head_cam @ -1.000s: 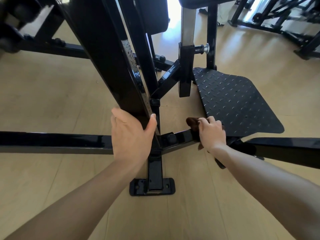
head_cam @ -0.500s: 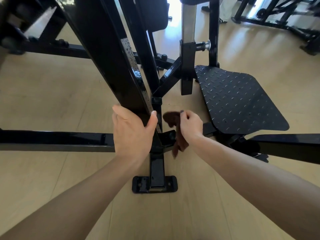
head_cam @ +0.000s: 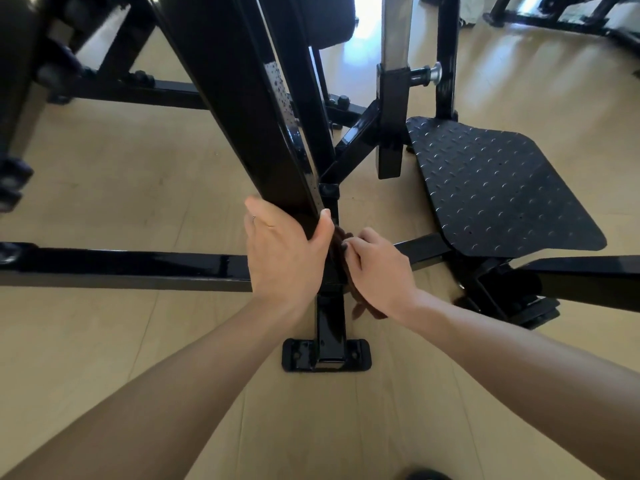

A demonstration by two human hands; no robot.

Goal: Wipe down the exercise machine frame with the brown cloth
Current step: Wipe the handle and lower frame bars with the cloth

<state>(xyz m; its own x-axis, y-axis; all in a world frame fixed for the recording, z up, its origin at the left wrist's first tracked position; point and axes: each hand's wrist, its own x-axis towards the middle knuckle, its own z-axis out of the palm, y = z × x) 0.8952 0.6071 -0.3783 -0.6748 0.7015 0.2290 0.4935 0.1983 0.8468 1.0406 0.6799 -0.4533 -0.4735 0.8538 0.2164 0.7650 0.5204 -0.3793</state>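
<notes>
Low at the junction of the glossy black steel exercise machine frame (head_cam: pixel 242 109), we see the crumpled brown cloth (head_cam: pixel 341 237) pressed against the base of the slanted upright; its long axis runs up and down, 1 end bunched above our knuckles, the other hanging below our wrist toward the black bolted foot plate (head_cam: pixel 298 355); our right hand (head_cam: pixel 377 271) grips the cloth with fingers curled tight around it; our left hand (head_cam: pixel 282 258) holds the slanted upright, thumb hooked over its right edge, fingers wrapped behind the left; both hands sit just beside each other; the black horizontal floor bar (head_cam: pixel 121 268) runs left to right beneath them; to the right lies the black studded footplate (head_cam: pixel 498 188); the pale wooden floor (head_cam: pixel 104 341) carries more black equipment (head_cam: pixel 554 15) at the far right.
</notes>
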